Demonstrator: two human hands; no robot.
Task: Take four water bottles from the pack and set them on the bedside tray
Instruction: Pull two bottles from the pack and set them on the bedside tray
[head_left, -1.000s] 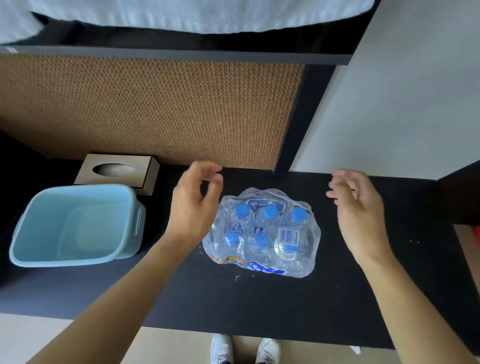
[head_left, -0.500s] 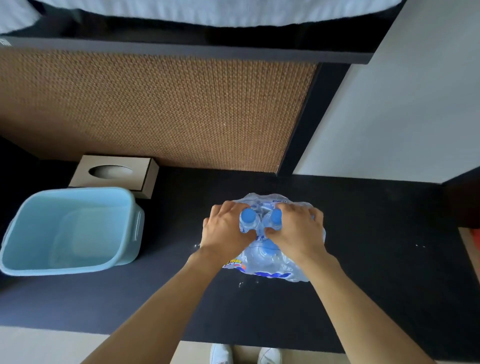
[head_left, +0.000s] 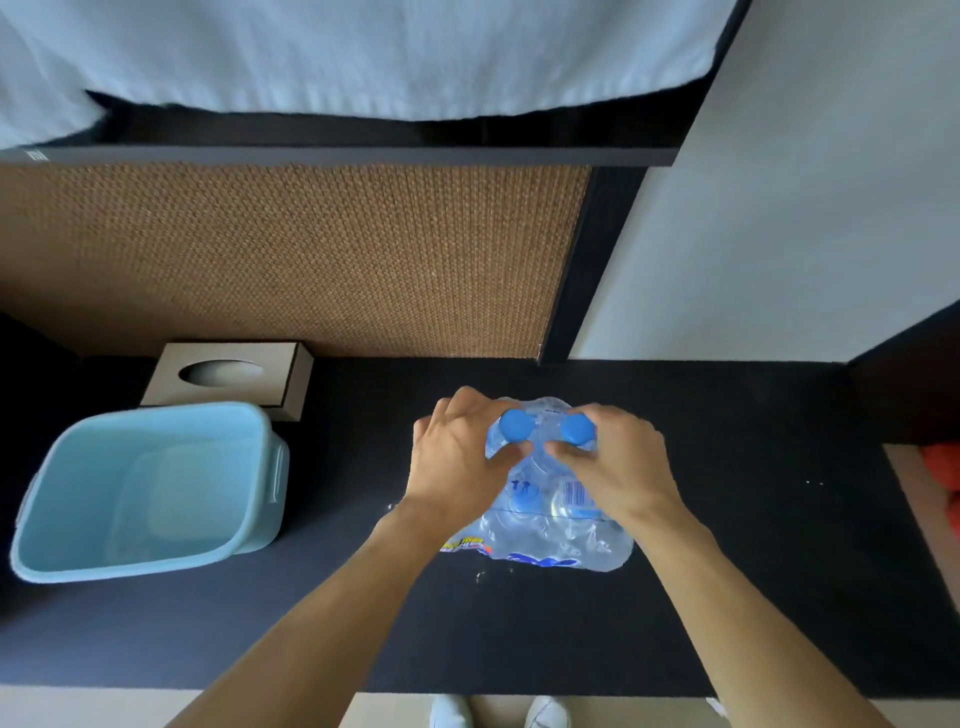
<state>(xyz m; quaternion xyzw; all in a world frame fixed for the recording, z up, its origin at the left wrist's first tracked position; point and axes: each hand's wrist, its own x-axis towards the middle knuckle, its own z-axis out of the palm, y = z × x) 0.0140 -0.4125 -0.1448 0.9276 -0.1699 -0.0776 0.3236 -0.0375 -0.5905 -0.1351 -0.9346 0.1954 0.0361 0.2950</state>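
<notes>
A shrink-wrapped pack of water bottles (head_left: 550, 535) with blue caps stands on the black counter (head_left: 519, 634), right of centre. My left hand (head_left: 457, 462) grips the pack's top left, beside one blue cap (head_left: 517, 426). On the top right my right hand (head_left: 618, 467) grips it next to another blue cap (head_left: 577, 430). Both thumbs pinch the plastic wrap between the two caps. A light blue plastic tub (head_left: 150, 488), nothing inside it, sits on the counter at the left.
A brown tissue box (head_left: 228, 376) stands behind the tub against a woven rattan panel (head_left: 291, 260). A white cloth (head_left: 363, 57) hangs over a dark shelf above. A white wall is at the right, something orange (head_left: 943, 478) at the far right edge.
Both hands came down from above the pack and closed on its top. Since half a second ago the grip has widened and the wrap is pulled between the two caps.
</notes>
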